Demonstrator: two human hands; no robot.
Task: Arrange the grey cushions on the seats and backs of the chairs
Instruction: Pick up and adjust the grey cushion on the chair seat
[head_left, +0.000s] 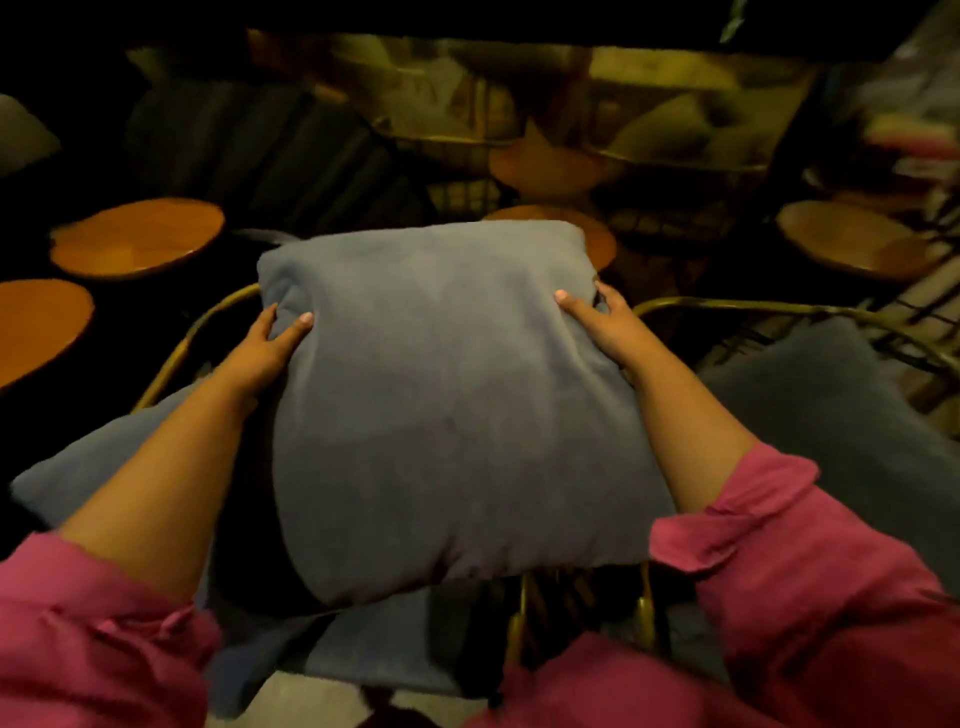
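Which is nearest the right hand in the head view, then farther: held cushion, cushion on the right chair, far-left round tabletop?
1. Held cushion: gripped by the right hand at its right edge.
2. Right chair's cushion: lower right, apart from the hand.
3. Far-left round tabletop: across the frame, upper left.

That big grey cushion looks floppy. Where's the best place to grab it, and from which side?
By its two side edges near the far corners, one hand coming in from each side. The left hand and right hand already pinch the grey cushion there, thumbs on top and the fabric puckering under them. It is wide, square and soft, so a one-sided grip would probably let it sag.
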